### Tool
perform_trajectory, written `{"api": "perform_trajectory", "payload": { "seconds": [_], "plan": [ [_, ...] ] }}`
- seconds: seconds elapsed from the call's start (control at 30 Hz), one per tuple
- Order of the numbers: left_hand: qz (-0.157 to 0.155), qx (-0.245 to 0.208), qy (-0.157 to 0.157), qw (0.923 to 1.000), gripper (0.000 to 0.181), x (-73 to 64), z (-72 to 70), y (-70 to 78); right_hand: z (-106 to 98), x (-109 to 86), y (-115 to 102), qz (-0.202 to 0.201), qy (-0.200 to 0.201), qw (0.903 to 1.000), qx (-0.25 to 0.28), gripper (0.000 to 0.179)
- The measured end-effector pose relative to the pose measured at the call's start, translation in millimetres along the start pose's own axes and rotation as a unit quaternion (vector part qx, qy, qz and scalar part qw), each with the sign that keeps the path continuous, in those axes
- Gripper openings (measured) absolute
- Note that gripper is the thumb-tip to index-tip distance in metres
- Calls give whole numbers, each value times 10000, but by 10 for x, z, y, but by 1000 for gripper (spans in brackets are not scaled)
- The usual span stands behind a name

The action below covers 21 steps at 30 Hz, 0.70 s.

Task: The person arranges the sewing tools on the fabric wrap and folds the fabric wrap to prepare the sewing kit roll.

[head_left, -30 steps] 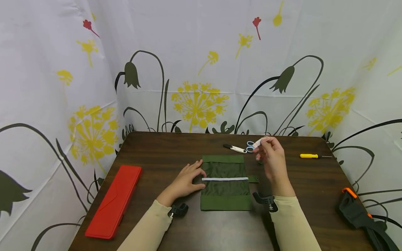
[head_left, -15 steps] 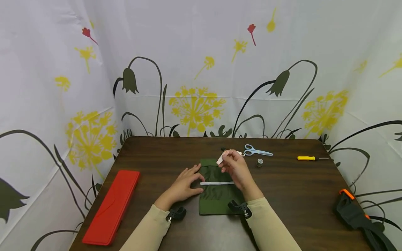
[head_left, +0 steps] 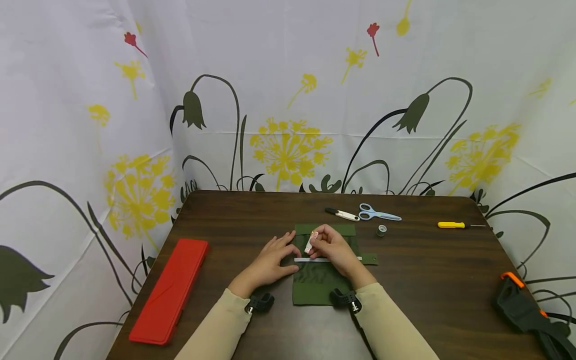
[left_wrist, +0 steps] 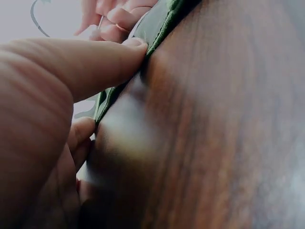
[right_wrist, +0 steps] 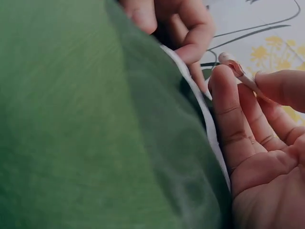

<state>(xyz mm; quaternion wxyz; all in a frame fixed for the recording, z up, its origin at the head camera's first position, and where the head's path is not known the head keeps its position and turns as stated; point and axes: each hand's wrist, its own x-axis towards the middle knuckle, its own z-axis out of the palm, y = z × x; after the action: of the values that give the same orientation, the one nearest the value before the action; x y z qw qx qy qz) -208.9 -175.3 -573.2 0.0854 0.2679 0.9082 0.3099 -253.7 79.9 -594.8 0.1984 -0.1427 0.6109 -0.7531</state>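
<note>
A green fabric case [head_left: 312, 296] lies spread flat on the table, with a white elastic band [head_left: 307, 259] across its middle and a snap tab [head_left: 370, 259] on its right side. My left hand [head_left: 269, 264] rests at the case's left edge; in the left wrist view the thumb [left_wrist: 107, 62] presses on that edge. Above the band, my right hand [head_left: 335, 250] pinches a small, slim white piece with pinkish marks [head_left: 310, 242] between thumb and fingers. The right wrist view shows this white piece [right_wrist: 243, 76] held clear of the fabric; its exact kind is unclear.
Behind the case lie a black-and-white tool [head_left: 343, 215], light blue scissors [head_left: 380, 215] and a small round grey item [head_left: 381, 230]. A yellow-handled screwdriver [head_left: 451, 225] lies farther right. A red case [head_left: 170, 292] is at left, a black strap with orange parts [head_left: 517, 305] at the right edge.
My right hand has carried the white piece from beside the scissors leftward and toward me, over the green case's band. The left hand keeps its place at the case's edge.
</note>
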Motion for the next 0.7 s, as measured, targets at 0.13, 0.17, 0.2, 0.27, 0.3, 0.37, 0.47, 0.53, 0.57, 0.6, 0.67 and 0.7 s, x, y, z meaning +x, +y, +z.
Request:
{"api": "perform_trajectory", "payload": {
  "seconds": [0.13,0.17,0.2,0.27,0.3,0.37,0.47,0.53,0.57,0.6,0.67,0.7],
  "plan": [
    [109,4,78,9999,25,-12,-20,1,33,9,4,-136,-50,9997,-211,40],
    [124,23,81,9999,24,-14,-29,5,40,9,2,-150,-45,9996,-235,41],
    [128,45,63,9999,23,-15,-35,8,44,8,2,-154,-29,9996,-251,41],
    [151,59,46,9999,21,-13,-39,18,49,4,1,-133,30,9995,-279,39],
    [149,76,42,9999,20,-10,-40,23,49,0,1,-122,59,9995,-295,38],
    [155,104,55,9998,19,-2,-24,25,42,-4,11,-70,103,9993,-361,36],
    [162,103,93,9998,19,3,9,12,32,-4,24,24,126,9986,-505,31],
    [141,98,109,9998,21,7,26,7,30,-1,27,86,129,9981,-589,28],
    [117,100,107,9998,21,9,31,6,30,-1,23,104,125,9979,-625,27],
    [102,97,107,9998,21,11,33,7,33,-1,18,105,114,9978,-650,27],
    [68,103,95,9999,21,19,34,14,39,-4,3,97,116,9975,-686,27],
    [61,97,93,9999,21,24,36,13,41,-5,-2,95,122,9975,-695,28]
  ]
}}
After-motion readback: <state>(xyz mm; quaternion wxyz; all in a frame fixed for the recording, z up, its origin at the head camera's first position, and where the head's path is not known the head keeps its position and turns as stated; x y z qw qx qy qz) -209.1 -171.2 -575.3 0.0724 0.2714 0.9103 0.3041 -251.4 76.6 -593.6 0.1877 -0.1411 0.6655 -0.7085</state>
